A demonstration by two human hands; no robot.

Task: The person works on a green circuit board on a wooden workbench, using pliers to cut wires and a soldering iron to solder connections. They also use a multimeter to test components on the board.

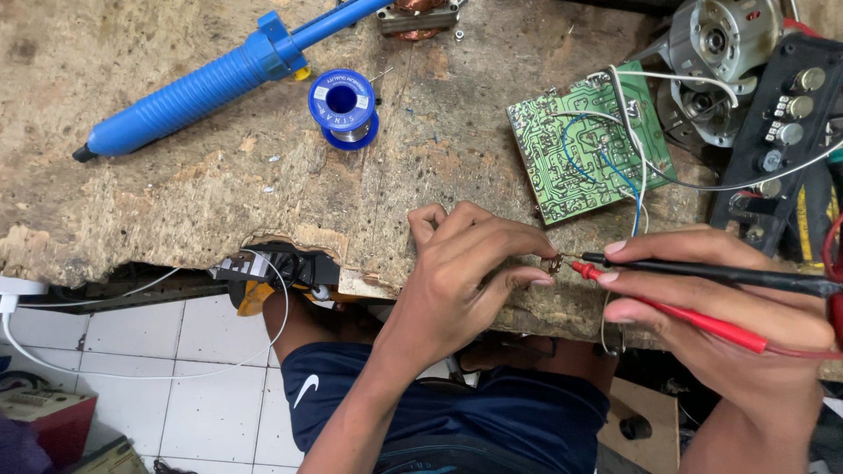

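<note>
My left hand (465,272) pinches a tiny brown electronic component (554,262) at the front edge of the worn wooden bench (219,184). In my right hand (711,307) I hold two meter probes like chopsticks: a black probe (702,270) above and a red probe (676,312) below. Both probe tips touch the small component from the right. A green circuit board (584,145) with white and blue wires lies just beyond my hands.
A blue desoldering pump (211,83) and a blue solder spool (343,107) lie at the back left. A motor (720,39) and a black panel with knobs (781,132) sit at the right. White cable (132,373) hangs over the tiled floor below.
</note>
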